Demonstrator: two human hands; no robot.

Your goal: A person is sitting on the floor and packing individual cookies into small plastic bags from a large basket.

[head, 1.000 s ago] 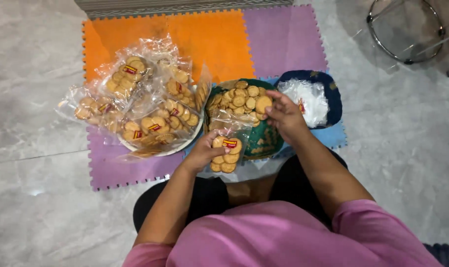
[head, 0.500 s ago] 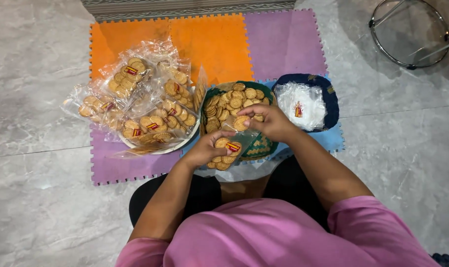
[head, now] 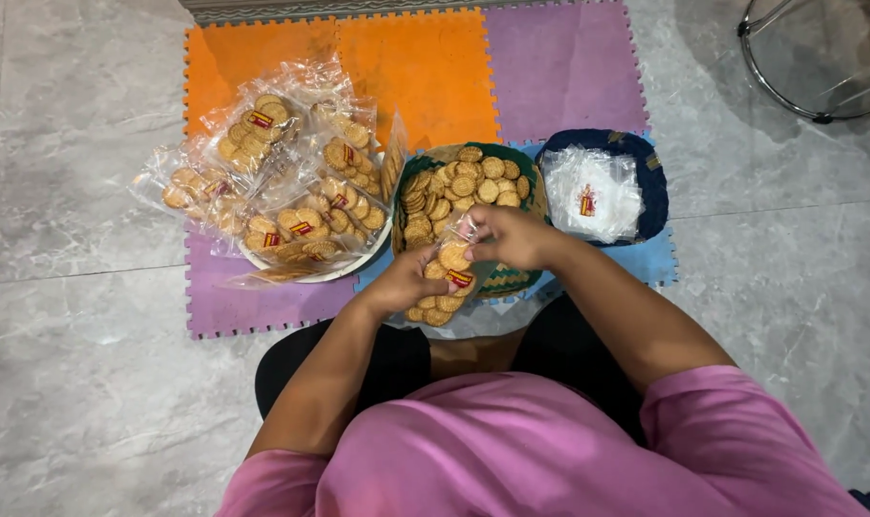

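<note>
Both hands on a clear bag of round biscuits

The left hand [head: 401, 285] grips the biscuit bag [head: 442, 287] from below while the right hand [head: 512, 236] pinches its top, just in front of a woven basket [head: 512, 280] of loose biscuits on the foam mat [head: 425, 67].

A small clear plastic bag [head: 444, 285] held round golden-brown biscuits and bore a red and yellow label. It was about half full, its open top upward, held above the near edge of a woven basket of loose biscuits [head: 464, 191].
</note>
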